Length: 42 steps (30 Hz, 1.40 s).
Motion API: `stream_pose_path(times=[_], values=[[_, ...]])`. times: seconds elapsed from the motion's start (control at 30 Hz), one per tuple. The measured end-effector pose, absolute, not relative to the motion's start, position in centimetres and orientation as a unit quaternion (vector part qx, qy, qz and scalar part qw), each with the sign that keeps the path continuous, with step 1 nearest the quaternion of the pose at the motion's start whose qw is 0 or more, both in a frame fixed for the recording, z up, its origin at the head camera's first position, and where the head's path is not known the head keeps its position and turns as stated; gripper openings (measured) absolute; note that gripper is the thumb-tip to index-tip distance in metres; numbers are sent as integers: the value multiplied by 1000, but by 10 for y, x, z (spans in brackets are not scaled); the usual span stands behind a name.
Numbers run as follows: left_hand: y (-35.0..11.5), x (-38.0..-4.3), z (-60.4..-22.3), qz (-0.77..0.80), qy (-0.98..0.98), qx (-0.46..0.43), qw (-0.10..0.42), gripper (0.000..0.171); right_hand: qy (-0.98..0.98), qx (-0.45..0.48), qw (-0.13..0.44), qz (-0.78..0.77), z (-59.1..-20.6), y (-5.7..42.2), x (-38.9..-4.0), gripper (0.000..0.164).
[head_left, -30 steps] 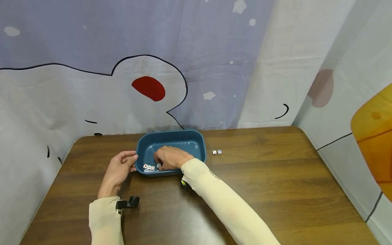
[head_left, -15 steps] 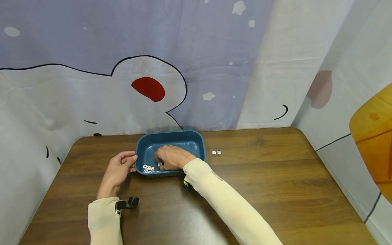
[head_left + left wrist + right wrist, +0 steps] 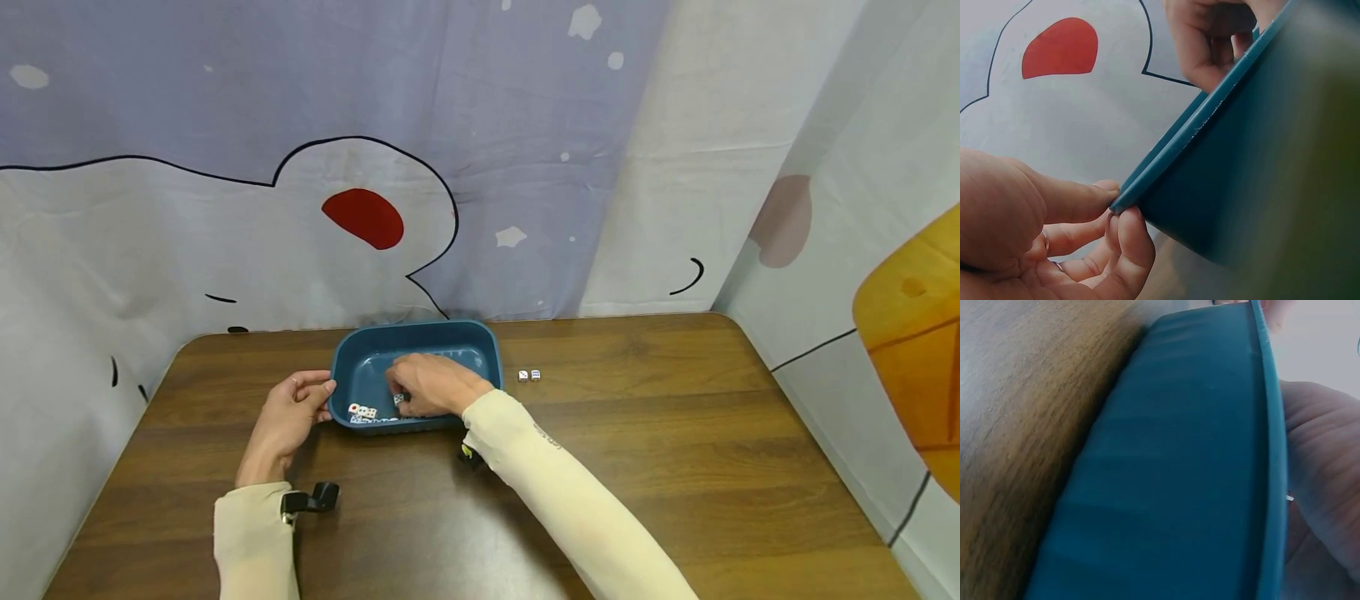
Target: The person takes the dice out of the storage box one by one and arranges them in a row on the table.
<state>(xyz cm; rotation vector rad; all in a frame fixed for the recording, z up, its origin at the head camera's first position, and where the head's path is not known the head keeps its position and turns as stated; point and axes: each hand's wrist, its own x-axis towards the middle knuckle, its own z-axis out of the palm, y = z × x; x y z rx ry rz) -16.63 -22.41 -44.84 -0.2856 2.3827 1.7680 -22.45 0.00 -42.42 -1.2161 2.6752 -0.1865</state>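
Note:
A blue plastic basin [image 3: 408, 332] stands at the back of the table. My left hand [image 3: 292, 417] pinches its left rim between thumb and fingers, seen closely in the left wrist view. Inside the basin is my right hand [image 3: 431, 385], fingers bent downward, holding a white die [image 3: 399, 399] at its fingertips. To its left, several white dice [image 3: 363, 412] lie in rows along the front left of the basin floor. In the right wrist view, the basin wall hides my right fingertips and the die.
Two more dice, a left one [image 3: 522, 376] and a right one [image 3: 536, 375], sit side by side on the wooden table [image 3: 675, 450], right of the basin. A patterned cloth [image 3: 525, 167] hangs behind the table's back edge.
My right hand has shifted slightly right inside the basin, and the die at its fingertips has moved with it. My left hand keeps its pinch on the rim.

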Motion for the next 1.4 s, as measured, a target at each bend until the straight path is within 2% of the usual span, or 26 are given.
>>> stream_pose_path(times=[0.27, 1.4], values=[[-223, -166, -449, 590, 798, -97, 78, 42, 906, -412, 74, -60, -419, 11, -219, 10], [-225, -165, -449, 588, 800, -89, 76, 43, 910, -407, 38, -69, -396, 56, -204, 8]])
